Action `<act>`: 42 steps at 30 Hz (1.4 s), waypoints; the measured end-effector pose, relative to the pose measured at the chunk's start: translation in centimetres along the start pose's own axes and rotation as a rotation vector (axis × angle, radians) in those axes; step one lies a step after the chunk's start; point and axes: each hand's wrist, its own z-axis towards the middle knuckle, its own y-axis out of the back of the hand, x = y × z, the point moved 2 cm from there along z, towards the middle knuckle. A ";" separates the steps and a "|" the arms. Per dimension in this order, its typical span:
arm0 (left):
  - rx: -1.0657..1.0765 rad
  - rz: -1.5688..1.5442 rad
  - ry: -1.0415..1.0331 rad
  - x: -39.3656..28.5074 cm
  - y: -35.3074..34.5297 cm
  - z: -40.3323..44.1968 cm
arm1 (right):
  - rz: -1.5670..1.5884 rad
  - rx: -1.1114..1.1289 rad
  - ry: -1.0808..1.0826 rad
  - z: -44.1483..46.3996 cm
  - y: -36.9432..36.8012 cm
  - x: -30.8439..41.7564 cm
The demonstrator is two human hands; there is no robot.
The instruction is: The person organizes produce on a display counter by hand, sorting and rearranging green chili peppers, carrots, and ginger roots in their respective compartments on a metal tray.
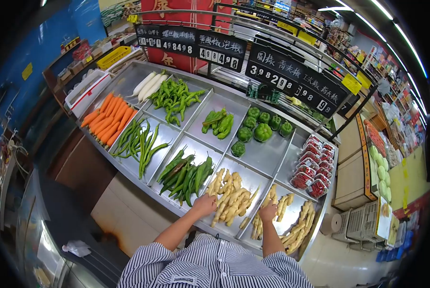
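Observation:
My left hand (205, 205) is closed at the left edge of a heap of ginger root (234, 199), its fingers curled against a piece there. In the compartment to the right, my right hand (268, 211) is closed around ginger, with pieces showing above and below it. Other ginger pieces (299, 228) lie in a row along that compartment's right side. Long green peppers (186, 177) fill the compartment just left of my left hand. My fingertips are partly hidden on both hands.
The sloped metal display (224, 156) has raised dividers. It also bears carrots (110, 117), white radishes (150, 86), thin green chilies (140, 144), round green peppers (263, 132) and wrapped red packs (313, 165). Price boards (291, 79) hang behind; plastic crates (361, 223) stand at right.

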 end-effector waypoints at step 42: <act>-0.241 -0.176 -0.096 2.6 -8.4 -4.6 | 0.725 0.099 -0.233 -1.8 1.4 -2.7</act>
